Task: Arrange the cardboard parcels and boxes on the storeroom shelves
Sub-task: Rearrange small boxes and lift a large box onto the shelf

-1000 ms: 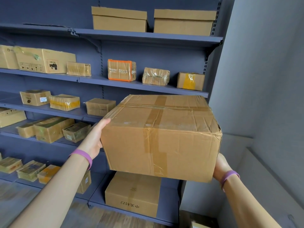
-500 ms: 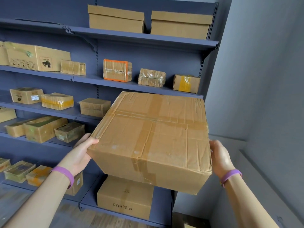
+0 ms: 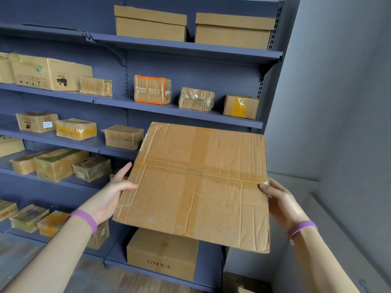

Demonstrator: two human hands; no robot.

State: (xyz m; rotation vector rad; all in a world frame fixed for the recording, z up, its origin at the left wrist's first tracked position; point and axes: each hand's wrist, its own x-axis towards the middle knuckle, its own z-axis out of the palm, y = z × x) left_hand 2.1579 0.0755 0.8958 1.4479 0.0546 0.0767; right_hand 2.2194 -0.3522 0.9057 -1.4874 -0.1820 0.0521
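A large taped cardboard box [image 3: 196, 185] is held in the air in front of the blue shelving [image 3: 186, 48], its taped top face tilted toward me. My left hand [image 3: 112, 193] grips its left side, thumb on the top face and fingers behind. On the right edge my right hand [image 3: 279, 199] holds it, fingers curled over the rim. The box covers the right part of the third shelf. Both wrists wear purple bands.
The shelves carry several small parcels: an orange-edged parcel [image 3: 152, 89], a plastic-wrapped parcel [image 3: 196, 99], a yellow-taped box [image 3: 241, 106]. Two lidded boxes [image 3: 151, 23] stand on the top shelf. A big box [image 3: 163, 253] sits on the bottom shelf. A grey wall [image 3: 338, 102] is on the right.
The box has tipped forward so its top face now points at me, and it has sunk a little. Both hands shifted from under and behind it to its side edges.
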